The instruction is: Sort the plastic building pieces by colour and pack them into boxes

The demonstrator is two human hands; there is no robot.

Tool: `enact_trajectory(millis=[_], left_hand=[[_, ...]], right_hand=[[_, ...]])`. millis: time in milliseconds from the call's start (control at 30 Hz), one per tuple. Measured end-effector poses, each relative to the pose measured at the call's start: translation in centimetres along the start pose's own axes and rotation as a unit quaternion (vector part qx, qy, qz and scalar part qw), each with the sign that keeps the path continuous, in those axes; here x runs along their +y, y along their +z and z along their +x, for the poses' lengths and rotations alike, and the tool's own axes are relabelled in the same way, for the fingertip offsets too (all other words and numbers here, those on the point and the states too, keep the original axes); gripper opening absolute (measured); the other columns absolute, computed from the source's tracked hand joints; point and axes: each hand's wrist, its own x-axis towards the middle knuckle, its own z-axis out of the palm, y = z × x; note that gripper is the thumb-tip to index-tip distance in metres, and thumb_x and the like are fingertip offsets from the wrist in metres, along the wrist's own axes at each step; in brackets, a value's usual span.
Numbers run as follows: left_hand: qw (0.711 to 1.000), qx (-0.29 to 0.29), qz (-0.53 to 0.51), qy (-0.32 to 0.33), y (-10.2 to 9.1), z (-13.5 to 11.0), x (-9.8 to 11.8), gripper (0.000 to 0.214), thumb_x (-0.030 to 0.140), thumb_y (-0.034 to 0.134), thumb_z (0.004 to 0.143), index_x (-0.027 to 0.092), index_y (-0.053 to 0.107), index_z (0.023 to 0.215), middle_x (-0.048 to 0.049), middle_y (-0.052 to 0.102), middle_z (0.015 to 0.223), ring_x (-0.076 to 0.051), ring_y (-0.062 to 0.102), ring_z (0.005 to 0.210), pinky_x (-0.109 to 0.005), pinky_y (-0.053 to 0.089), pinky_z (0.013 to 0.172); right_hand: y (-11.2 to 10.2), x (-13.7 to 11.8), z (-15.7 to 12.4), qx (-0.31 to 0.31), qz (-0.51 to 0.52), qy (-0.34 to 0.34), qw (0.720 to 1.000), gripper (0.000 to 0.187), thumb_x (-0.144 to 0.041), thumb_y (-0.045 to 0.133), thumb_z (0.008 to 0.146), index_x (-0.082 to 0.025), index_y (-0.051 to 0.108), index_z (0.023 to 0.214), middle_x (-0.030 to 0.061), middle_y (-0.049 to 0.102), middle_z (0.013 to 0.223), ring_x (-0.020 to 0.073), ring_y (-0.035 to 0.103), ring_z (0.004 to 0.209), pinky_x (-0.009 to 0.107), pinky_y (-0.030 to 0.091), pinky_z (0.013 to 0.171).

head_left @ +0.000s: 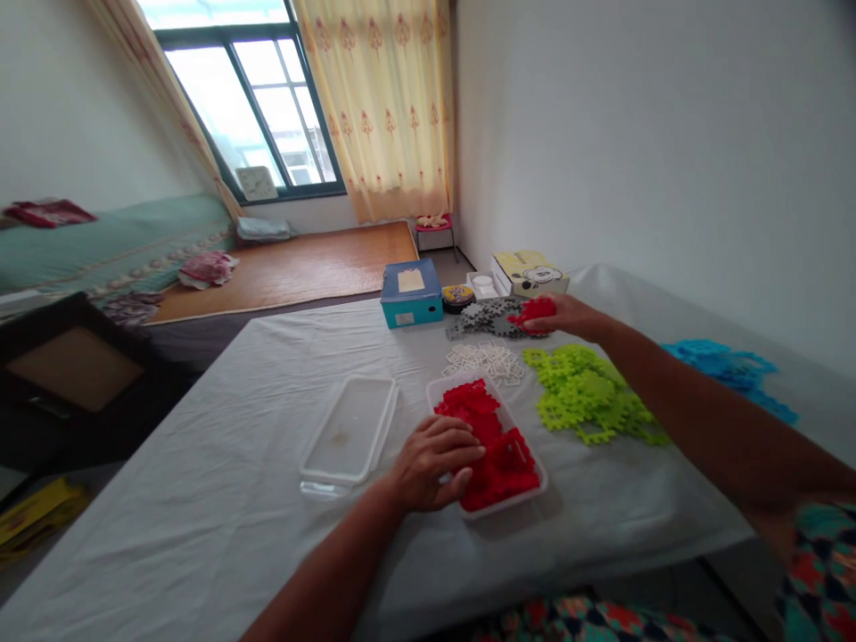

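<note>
A clear plastic container (540, 465) full of red interlocking toy pieces (498, 473) stands before me on the table. My left hand (434, 459) lies over its left side, fingers stretched out across the rim and touching the red pieces, thumb apart. Farther off, my right hand (568, 316) grips a red gear-edged piece (535, 312), perhaps more than one, above the right end of a grey heap of pieces (491, 316). Small white square pieces (485, 361) are spread between the container and the grey heap. Below my right forearm sits a lime-green heap of pieces (581, 392).
Left of the container lies its clear lid (351, 428). Blue pieces (728, 370) are heaped at the right by the wall. Along the table's back stand a blue box (411, 294), a round dark tin (458, 299) and a yellow box (528, 272).
</note>
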Motion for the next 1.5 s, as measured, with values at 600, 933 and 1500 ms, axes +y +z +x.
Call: enact_trajectory(millis=[600,933,1500], left_hand=[[0.94,0.048,0.071,-0.329,-1.8,0.0,-0.1,0.037,0.027,0.044,0.094,0.022,0.056,0.128,-0.005,0.064,0.098,-0.015,0.061,0.085,-0.03,0.052,0.08],[0.962,0.041,0.025,-0.269,-2.1,0.7,2.2,0.028,0.029,0.043,0.095,0.021,0.07,0.096,-0.007,0.066,0.098,-0.018,0.059,0.096,-0.034,0.046,0.093],[0.828,-0.019,-0.202,-0.522,-0.1,0.0,2.4,0.051,0.033,0.049,0.086,0.018,0.04,0.134,0.0055,0.055,0.062,-0.009,0.055,0.043,-0.017,0.042,0.041]], right_hand=[[13.1,-6.0,-11.2,-0.018,-0.308,-0.324,0.894,0.038,-0.035,0.055,0.091,-0.026,0.059,0.128,0.0093,0.057,0.133,0.0271,0.045,0.128,0.048,0.036,0.104],[13.9,-5.2,-10.0,0.002,-0.318,-0.301,0.899,0.033,-0.033,0.048,0.095,-0.026,0.061,0.124,0.0067,0.064,0.124,0.0261,0.046,0.125,0.048,0.04,0.1],[13.5,-1.0,-10.9,0.05,-0.109,-0.168,0.978,0.037,-0.041,0.046,0.091,-0.016,0.055,0.117,0.0112,0.064,0.106,0.0145,0.062,0.065,0.034,0.054,0.071]])
